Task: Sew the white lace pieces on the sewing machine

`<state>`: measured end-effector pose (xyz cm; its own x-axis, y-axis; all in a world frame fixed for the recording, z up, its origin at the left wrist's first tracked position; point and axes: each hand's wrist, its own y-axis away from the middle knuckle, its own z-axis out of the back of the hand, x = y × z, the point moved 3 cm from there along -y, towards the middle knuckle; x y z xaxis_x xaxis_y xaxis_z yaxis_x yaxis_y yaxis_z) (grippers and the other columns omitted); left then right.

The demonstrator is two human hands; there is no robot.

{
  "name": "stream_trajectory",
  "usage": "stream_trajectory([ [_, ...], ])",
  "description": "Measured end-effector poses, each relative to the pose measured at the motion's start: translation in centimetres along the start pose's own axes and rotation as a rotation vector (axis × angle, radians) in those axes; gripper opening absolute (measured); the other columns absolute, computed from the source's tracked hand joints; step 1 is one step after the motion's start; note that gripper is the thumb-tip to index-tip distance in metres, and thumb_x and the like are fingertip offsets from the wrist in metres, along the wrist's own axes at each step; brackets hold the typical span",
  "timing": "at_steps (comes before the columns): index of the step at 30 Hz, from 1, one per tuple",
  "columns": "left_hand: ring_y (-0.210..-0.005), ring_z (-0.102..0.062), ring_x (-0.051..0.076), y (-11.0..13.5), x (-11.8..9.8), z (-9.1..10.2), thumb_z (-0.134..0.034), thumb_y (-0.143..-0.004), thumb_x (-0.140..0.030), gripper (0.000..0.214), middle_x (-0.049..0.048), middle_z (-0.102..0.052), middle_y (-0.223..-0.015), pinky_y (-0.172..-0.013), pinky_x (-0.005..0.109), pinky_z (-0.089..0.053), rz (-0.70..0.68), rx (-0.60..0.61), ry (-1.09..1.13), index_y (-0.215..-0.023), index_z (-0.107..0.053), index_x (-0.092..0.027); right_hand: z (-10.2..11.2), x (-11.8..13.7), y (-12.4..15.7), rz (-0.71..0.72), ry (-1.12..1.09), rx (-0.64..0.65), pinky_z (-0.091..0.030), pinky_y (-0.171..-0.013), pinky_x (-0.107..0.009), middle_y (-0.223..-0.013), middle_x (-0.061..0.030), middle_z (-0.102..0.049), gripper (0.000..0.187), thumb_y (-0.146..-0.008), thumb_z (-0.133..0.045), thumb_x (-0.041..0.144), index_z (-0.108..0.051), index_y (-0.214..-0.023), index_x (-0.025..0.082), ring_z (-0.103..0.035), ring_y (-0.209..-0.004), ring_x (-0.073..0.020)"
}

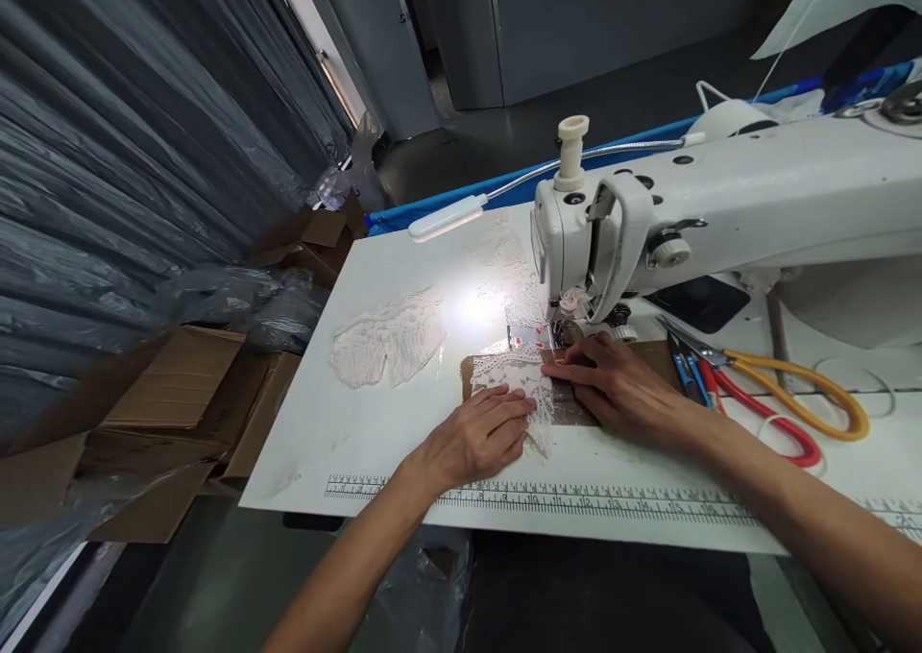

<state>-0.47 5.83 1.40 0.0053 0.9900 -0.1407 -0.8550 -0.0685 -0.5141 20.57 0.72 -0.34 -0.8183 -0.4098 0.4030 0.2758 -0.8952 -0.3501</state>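
Observation:
A strip of white lace (508, 370) lies over a brown patch of the table just in front of the sewing machine's needle area, and its far end reaches toward the presser foot. My left hand (476, 434) rests flat on the near part of the lace, fingers stretched forward together. From the right, my right hand (612, 384) touches the lace's right edge with an extended index finger. Its other fingers are spread near the presser foot, with nothing visibly gripped. The white sewing machine (569, 240) stands beyond both hands; its needle tip is hard to make out.
Another lace piece (389, 338) lies on the white table (303, 442) at the left. Scissors (785, 389) with orange and red handles rest at the right beside several pens. A lamp (448, 218) lights the work area. Cardboard boxes (173, 374) stand left of the table.

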Motion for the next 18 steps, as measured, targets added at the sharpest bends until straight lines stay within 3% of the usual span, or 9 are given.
stream_trajectory([
  [5, -0.107, -0.067, 0.022, -0.07, 0.14, 0.24, -0.059, -0.087, -0.006, 0.018, 0.0119, -0.070, -0.109, -0.098, 0.042, -0.057, -0.001, -0.019, 0.010, -0.103, -0.061, -0.012, 0.03, -0.08, 0.17, 0.005, -0.043, 0.023, -0.045, -0.091, -0.050, -0.109, -0.0114, -0.062, 0.041, -0.090, -0.050, 0.019, -0.065, -0.127, 0.028, -0.056, -0.101, -0.0270],
  [8, -0.106, -0.067, 0.022, -0.20, 0.27, 0.56, -0.058, -0.086, -0.003, 0.022, 0.0121, -0.070, -0.108, -0.093, 0.041, -0.059, -0.007, -0.035, 0.023, -0.107, -0.059, -0.012, -0.01, -0.04, 0.18, -0.005, -0.029, 0.022, -0.045, -0.093, -0.051, -0.110, -0.0116, -0.062, 0.038, -0.089, -0.051, 0.019, -0.068, -0.122, 0.027, -0.055, -0.102, -0.0276],
  [13, -0.094, -0.068, 0.020, -0.34, 0.51, 0.54, -0.055, -0.087, -0.004, 0.022, 0.0122, -0.070, -0.104, -0.080, 0.035, -0.060, 0.007, 0.047, 0.058, -0.107, -0.060, -0.011, 0.01, 0.08, 0.13, 0.001, -0.002, 0.034, -0.044, -0.095, -0.052, -0.110, -0.0123, -0.062, 0.037, -0.089, -0.049, 0.017, -0.069, -0.120, 0.024, -0.053, -0.105, -0.0285],
  [18, -0.085, -0.067, 0.018, -0.41, 0.51, -0.03, -0.056, -0.091, -0.017, 0.016, 0.0088, -0.069, -0.100, -0.075, 0.036, -0.056, 0.028, 0.130, 0.003, -0.105, -0.062, -0.016, 0.10, 0.16, 0.14, -0.015, -0.002, 0.026, -0.044, -0.095, -0.053, -0.112, -0.0113, -0.063, 0.038, -0.088, -0.050, 0.017, -0.069, -0.119, 0.026, -0.055, -0.103, -0.0285],
])
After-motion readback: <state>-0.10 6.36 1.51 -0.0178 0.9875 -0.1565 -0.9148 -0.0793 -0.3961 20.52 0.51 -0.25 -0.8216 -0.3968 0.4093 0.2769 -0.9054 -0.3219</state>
